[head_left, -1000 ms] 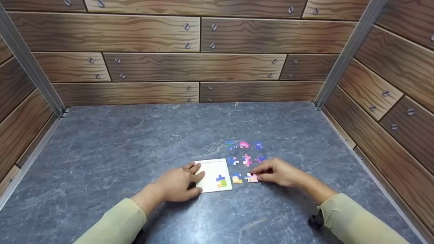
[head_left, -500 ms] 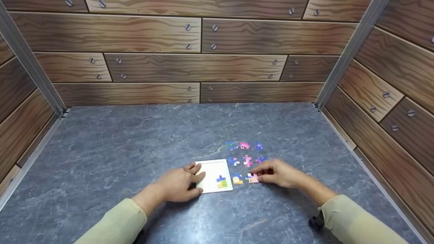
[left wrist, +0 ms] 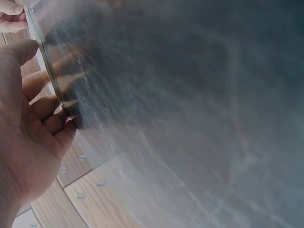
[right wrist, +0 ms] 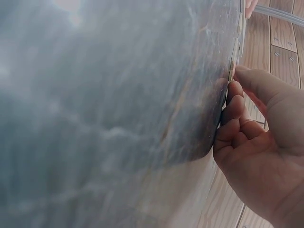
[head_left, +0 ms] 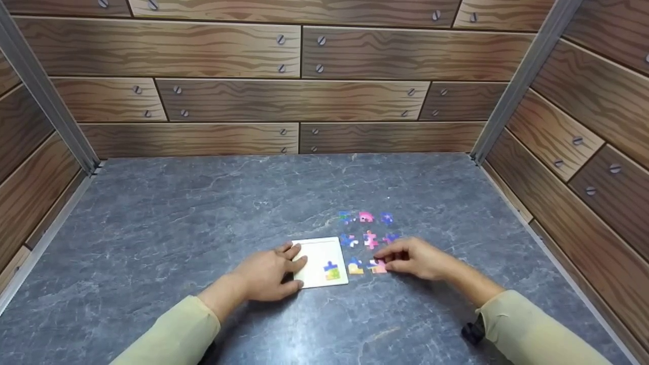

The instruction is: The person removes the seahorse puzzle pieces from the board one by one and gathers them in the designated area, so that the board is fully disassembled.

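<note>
A square white puzzle tray [head_left: 312, 261] lies on the table, with a blue and yellow-green puzzle piece [head_left: 331, 271] in its lower right corner. My left hand [head_left: 267, 275] rests along the tray's left edge, thumb and fingers spread over the rim. To the right of the tray, the thumb and forefinger of my right hand [head_left: 418, 259] pinch a pink and orange puzzle piece [head_left: 377, 266] at its right side. Its other fingers are curled in the right wrist view. Between that piece and the tray lies a blue and yellow piece [head_left: 355, 266].
Beyond the right hand, several loose puzzle pieces lie in rows, among them a pink one [head_left: 365, 217] and a pink cross-shaped one [head_left: 370, 240]. The grey marbled table [head_left: 192, 218] is enclosed by wood-patterned walls [head_left: 228, 101] at the back and sides.
The pink and orange piece looks slightly turned under the right fingertips. Both hands and the tray stay in nearly the same place.
</note>
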A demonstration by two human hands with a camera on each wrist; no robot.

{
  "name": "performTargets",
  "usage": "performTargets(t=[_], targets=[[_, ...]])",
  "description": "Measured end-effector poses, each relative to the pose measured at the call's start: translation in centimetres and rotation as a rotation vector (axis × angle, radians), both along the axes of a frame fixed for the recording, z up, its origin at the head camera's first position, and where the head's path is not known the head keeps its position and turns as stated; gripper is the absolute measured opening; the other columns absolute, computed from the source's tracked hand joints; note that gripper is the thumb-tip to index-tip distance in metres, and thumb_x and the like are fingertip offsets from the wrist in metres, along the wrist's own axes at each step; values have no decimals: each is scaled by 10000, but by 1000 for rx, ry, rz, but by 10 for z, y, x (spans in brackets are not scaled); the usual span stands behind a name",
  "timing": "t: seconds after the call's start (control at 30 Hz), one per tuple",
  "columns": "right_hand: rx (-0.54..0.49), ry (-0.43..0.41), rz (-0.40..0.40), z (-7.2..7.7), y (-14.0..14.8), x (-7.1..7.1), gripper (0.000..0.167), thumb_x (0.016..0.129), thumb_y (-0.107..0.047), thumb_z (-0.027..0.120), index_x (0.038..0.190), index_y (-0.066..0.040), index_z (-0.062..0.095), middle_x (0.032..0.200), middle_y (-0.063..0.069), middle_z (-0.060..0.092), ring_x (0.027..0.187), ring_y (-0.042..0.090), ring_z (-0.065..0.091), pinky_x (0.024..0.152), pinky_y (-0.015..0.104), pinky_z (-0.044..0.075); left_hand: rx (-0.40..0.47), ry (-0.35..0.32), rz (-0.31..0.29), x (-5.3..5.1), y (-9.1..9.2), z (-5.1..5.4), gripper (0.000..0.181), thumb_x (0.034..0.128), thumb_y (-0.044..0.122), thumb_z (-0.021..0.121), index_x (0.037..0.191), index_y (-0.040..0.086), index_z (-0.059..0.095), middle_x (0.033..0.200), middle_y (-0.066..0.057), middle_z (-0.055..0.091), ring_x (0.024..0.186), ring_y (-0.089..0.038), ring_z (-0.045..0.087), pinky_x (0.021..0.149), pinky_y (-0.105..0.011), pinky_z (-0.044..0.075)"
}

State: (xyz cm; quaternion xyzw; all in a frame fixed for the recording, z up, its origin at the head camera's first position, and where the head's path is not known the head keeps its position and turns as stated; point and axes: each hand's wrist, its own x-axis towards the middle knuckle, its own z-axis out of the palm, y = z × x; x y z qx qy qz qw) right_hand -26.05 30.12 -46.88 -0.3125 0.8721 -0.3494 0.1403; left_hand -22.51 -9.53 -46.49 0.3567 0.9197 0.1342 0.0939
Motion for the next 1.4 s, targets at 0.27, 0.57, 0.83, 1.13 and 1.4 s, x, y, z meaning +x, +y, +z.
performTargets(t=[0.27,0.57,0.83,1.13,1.4], targets=[[-32,-22,-3,-1,0,0,277,987,-123,758,1258,-71,783,1196,67,764,993,107,635,848,234,528,2,-3,-3,0,0,-1,608,1062,460,582,1564,118,546,1644,-205,409,1535,-385,370,1164,-563,426],[-49,-38,-13,8,-4,0,277,985,-122,759,1253,-56,778,1199,82,767,1019,146,667,870,235,543,5,11,-7,-2,0,0,597,1059,449,593,1552,113,563,1634,-214,423,1528,-387,383,1150,-563,442],[-31,16,-10,20,-22,-1,248,980,-133,774,1213,-49,787,1113,87,767,891,102,621,775,260,533,12,29,-5,-1,1,-1,596,1049,444,602,1540,107,577,1623,-223,435,1515,-393,405,1130,-571,461],[-43,-17,33,26,-59,0,298,958,-189,816,1227,-63,789,1059,59,743,802,170,653,682,236,540,3,23,-5,-1,0,-1,603,1052,456,593,1548,114,568,1629,-220,428,1517,-399,398,1138,-573,451],[-33,43,115,22,-85,-1,331,926,-167,847,1235,-67,783,1141,97,734,921,260,671,765,352,581,2,19,4,-1,1,-2,598,1053,460,592,1546,121,572,1628,-215,430,1519,-405,391,1131,-580,457]])
